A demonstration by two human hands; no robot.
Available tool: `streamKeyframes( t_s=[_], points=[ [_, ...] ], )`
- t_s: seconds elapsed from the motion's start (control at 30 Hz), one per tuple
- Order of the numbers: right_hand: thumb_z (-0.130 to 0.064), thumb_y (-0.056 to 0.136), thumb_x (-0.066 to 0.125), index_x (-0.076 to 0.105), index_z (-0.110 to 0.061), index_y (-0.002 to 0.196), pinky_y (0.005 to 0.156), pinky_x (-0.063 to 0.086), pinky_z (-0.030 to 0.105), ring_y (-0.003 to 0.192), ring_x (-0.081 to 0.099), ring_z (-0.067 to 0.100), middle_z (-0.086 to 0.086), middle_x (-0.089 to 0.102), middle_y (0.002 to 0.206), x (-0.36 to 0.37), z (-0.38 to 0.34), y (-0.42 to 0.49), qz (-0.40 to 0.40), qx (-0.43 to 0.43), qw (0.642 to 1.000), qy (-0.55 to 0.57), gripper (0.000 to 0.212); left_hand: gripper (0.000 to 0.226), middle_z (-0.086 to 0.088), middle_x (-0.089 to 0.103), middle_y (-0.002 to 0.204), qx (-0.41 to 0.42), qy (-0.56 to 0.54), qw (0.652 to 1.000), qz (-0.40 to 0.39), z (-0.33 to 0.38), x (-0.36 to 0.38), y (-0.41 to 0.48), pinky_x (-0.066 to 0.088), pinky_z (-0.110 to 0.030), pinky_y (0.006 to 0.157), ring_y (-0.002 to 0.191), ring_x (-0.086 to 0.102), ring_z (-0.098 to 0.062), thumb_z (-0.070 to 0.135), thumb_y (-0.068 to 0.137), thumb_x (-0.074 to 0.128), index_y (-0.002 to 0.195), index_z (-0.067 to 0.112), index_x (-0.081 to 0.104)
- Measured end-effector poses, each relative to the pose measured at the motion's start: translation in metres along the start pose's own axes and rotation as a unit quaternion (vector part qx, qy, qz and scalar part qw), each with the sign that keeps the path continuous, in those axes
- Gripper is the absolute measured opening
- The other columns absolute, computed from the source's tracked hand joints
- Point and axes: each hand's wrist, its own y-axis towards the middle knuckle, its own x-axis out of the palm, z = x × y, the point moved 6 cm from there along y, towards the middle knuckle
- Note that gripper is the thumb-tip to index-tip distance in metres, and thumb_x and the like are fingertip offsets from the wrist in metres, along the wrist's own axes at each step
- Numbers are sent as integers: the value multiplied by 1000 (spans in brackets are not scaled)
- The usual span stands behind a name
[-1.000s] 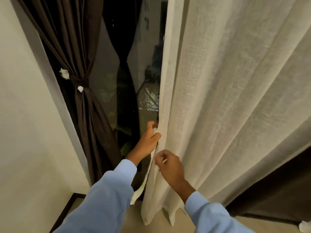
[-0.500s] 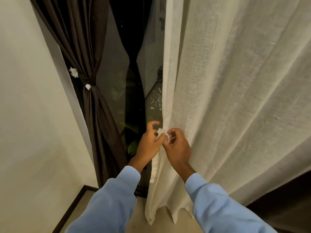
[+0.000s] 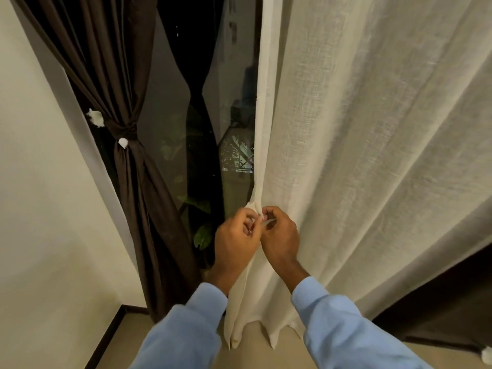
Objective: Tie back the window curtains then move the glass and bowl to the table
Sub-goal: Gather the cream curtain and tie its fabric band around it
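A cream linen curtain hangs loose over the right side of the window. My left hand and my right hand meet at its left edge at about waist height. Both pinch a thin cream tie strip there, fingertips almost touching. The strip's lower end drops behind my left wrist. On the left, a dark brown curtain is gathered and knotted, with a small white tie end at the knot. No glass or bowl is in view.
Dark window glass with plant leaves behind it shows between the two curtains. A pale wall closes the left side, with a dark skirting at the floor. Another dark brown curtain hangs at the lower right. A white tassel lies on the floor.
My right hand rose from lower on the curtain edge to meet the left. Both now pinch the tie strip close together, and the left forefinger has curled in.
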Motion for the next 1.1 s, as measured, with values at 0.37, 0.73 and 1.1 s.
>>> streamKeyframes(
  t_s=[0.37, 0.73, 1.1],
  points=[
    [-40, 94, 61, 73, -30, 107, 63, 49, 15, 74, 64, 4, -16, 71, 93, 4, -5, -8, 50, 37, 998, -15, 20, 25, 7, 67, 102, -105, -110, 988, -31, -30, 20, 0, 59, -30, 76, 92, 66, -11, 35, 92, 60, 112, 21, 59],
    [-47, 85, 71, 70, -32, 92, 56, 37, 12, 68, 61, 1, -19, 66, 85, -25, 2, -17, 79, 53, 995, -11, 17, 29, -3, 69, 97, -77, -79, 992, -59, -22, 21, 26, 48, -15, 69, 84, 65, -16, 26, 83, 73, 107, 12, 65],
    [-34, 81, 74, 62, -27, 72, 65, 46, 28, 63, 61, 10, -11, 64, 67, -65, 42, 11, 209, 191, 949, 136, 16, 15, -3, 67, 78, -76, -26, 997, 7, -8, 12, 16, 55, -28, 59, 66, 62, -16, 21, 82, 74, 88, 9, 69]
  ],
)
